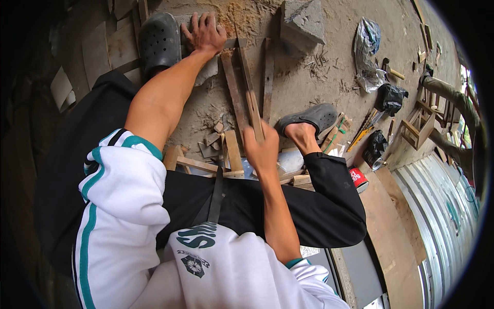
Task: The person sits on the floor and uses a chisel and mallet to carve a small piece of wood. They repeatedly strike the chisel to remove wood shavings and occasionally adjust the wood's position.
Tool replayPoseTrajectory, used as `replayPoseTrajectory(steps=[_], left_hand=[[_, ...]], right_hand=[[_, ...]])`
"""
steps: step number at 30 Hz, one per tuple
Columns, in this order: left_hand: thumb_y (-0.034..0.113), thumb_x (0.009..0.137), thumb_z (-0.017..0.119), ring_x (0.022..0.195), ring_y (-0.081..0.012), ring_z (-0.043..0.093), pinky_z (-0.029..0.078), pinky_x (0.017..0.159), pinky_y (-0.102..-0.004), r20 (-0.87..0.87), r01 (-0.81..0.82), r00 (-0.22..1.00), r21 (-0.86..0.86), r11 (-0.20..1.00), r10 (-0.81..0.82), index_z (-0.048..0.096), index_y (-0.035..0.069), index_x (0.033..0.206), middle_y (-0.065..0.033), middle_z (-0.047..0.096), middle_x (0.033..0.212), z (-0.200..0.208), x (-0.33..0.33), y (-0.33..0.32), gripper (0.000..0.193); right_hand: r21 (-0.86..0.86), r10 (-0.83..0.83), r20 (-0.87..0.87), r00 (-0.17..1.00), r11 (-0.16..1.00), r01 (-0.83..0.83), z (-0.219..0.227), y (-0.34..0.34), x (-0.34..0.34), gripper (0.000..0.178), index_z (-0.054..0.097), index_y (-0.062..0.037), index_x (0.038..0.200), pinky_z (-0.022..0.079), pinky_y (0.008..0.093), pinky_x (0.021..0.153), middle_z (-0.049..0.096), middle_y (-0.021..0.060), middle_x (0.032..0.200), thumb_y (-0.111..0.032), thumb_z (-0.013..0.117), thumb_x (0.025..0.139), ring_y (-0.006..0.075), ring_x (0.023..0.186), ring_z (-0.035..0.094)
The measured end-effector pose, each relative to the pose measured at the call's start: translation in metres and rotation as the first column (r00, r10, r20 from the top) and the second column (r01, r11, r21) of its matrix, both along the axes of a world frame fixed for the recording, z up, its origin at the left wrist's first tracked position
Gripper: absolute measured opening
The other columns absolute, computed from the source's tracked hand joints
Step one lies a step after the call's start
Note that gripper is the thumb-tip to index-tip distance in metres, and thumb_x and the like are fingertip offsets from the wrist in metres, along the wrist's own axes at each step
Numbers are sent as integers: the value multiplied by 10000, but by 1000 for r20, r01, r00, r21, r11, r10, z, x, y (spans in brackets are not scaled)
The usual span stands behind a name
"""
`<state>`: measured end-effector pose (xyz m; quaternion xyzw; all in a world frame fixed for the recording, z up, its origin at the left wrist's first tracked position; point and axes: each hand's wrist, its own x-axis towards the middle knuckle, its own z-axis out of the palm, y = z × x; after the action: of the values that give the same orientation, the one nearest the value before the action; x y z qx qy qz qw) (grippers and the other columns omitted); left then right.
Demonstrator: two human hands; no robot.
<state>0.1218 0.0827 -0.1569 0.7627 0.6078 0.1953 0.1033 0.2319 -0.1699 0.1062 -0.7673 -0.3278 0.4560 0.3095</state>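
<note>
A: What has the right hand got?

B: It is closed around a flat wooden-handled blade, gripping the near end. The tool points away from the person, its far end lying over the wooden strips on the floor.

A: And the left hand?

B: Stretched out to the far side, fingers spread wide and palm down, pressing on the far end of those strips beside a flat stone. It grips nothing that I can see.

A: Where do the strips lie?

B: On the dusty concrete floor between the person's two feet. A grey clog sits just left of the left hand, and another grey clog just right of the right hand.

A: Anything else about?

B: Wood offcuts are piled near the knees. Farther right lie a red can, a black bag, a hammer and a small wooden frame.
</note>
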Motion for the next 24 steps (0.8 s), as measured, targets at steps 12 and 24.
replayPoseTrajectory(steps=[12,24], left_hand=[[314,852,495,1427,-370,237,10,1109,-681,-20,0,1000,-5,1000,0,445,151,1379,-84,441,1418,8,7,2,554],[316,858,490,1429,-359,233,13,1109,-686,-8,5,1000,28,1000,-5,475,144,1364,-77,449,1408,4,4,1,534]], right_hand=[[66,-85,-20,996,994,86,42,-24,-16,143,551,13,751,392,340,515,493,96,569,-96,564,843,121,537,429],[8,-43,-23,999,999,43,5,-23,-1,113,614,26,855,410,338,519,527,147,581,-73,579,814,139,531,497]])
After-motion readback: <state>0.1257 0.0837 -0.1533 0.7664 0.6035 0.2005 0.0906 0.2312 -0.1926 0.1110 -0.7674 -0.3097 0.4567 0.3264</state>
